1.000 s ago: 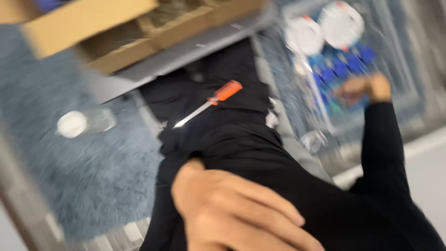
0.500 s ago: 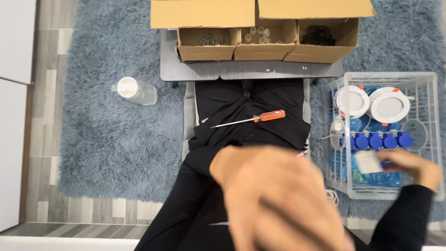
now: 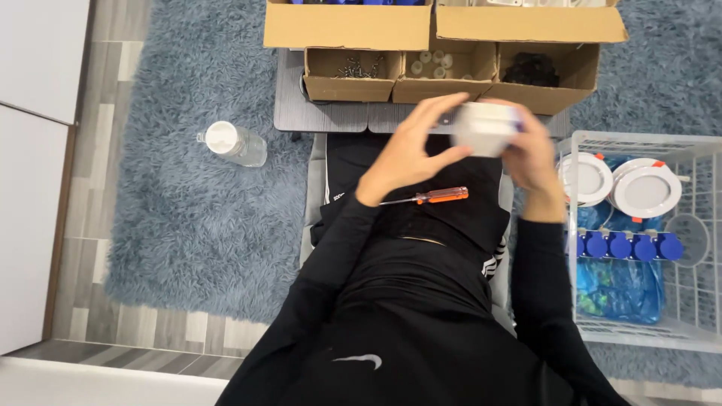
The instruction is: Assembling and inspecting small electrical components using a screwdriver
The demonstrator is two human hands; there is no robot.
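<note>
Blue rug; both hands gripping white box

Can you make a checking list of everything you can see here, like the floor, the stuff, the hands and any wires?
Surface: shaggy blue-grey rug on grey plank floor; low grey table ahead.
Job's things: small white rectangular box, held in both hands over the lap.
Clutter: orange-handled screwdriver on the lap; clear plastic bottle with white cap on the rug; three open brown cardboard boxes of small parts.
Hands: left hand and right hand, fingers wrapped round the white box.
Cables: nothing seen.
Surroundings: white wire basket holding round white lamp fittings, blue caps and a blue bag; white panel at left.
</note>
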